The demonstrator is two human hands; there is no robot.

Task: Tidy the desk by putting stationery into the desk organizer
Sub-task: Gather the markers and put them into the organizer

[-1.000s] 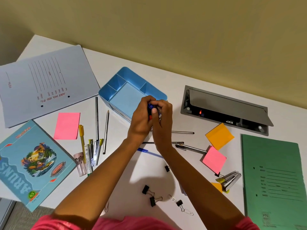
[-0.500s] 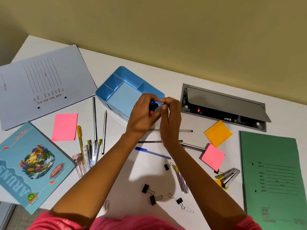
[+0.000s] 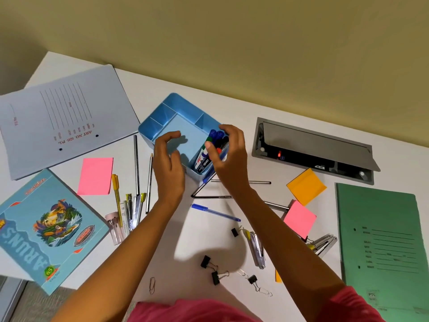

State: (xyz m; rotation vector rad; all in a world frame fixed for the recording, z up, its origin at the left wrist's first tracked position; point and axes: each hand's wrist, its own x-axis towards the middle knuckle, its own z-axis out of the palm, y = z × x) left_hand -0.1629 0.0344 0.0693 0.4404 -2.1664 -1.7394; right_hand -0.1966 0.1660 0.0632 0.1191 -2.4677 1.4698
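The blue desk organizer [image 3: 162,108] stands at the middle back of the white desk. A bundle of markers [image 3: 203,160] with blue, green and red caps stands tilted in its near right compartment. My right hand [image 3: 232,159] curls over the marker tops, thumb on one side and fingers on the other. My left hand [image 3: 169,168] hovers over the organizer's large middle compartment, fingers loosely curled and holding nothing. A blue pen [image 3: 216,212] and dark pencils [image 3: 241,182] lie just in front of the organizer, between my forearms.
Several pens [image 3: 130,205] and a pink sticky pad [image 3: 95,176] lie to the left. Binder clips [image 3: 209,263], a stapler [image 3: 257,249], orange [image 3: 306,187] and pink [image 3: 300,218] pads lie at right. A grey folder [image 3: 62,119], notebook [image 3: 46,228], green folder [image 3: 383,240] and cable box [image 3: 313,149] ring the desk.
Both hands held the marker bundle together above the organizer. The bundle now stands in the right compartment, and my left hand has come off it and moved left.
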